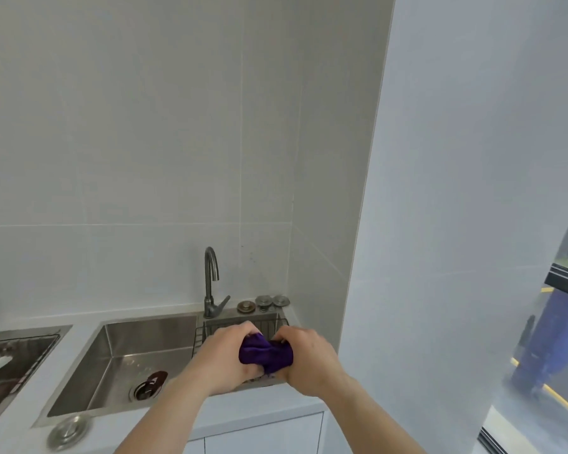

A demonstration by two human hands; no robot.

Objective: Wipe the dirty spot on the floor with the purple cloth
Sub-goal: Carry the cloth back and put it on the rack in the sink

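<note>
The purple cloth (pixel 265 354) is bunched and twisted between both hands, held over the right end of the steel sink (pixel 118 365). My left hand (pixel 225 353) grips its left end and my right hand (pixel 309 358) grips its right end. Both hands are closed tight around it. The floor and any dirty spot are out of view.
A dark curved faucet (pixel 211 283) stands behind the sink, with three metal drain plugs (pixel 263 303) beside it. A wire rack (pixel 243 326) sits under my hands. A second basin (pixel 14 355) lies at the left. A strainer lid (pixel 68 432) rests on the white counter. A wall edge rises at right.
</note>
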